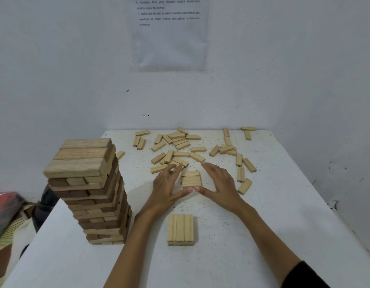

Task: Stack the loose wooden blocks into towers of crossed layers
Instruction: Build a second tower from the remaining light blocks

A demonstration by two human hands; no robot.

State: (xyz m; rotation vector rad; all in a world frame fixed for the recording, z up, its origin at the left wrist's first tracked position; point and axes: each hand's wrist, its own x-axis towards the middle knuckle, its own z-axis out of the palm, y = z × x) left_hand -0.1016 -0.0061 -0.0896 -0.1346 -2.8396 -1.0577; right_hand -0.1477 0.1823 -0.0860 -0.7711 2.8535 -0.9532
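Note:
A small low stack of pale wooden blocks [191,179] lies in the middle of the white table [263,225]. My left hand [169,186] is at its left side and my right hand [218,182] at its right, fingers spread, both thumbs touching its near edge. Neither hand grips a block. A flat layer of three blocks side by side [180,229] lies nearer to me. A tall tower of crossed layers [92,192] stands at the left of the table. Several loose blocks [180,146] are scattered at the back.
More loose blocks [242,163] lie to the right of my right hand. A printed sheet [169,32] hangs on the white wall behind the table. Beyond the table's left edge lie a red object [5,201] and patterned cloth.

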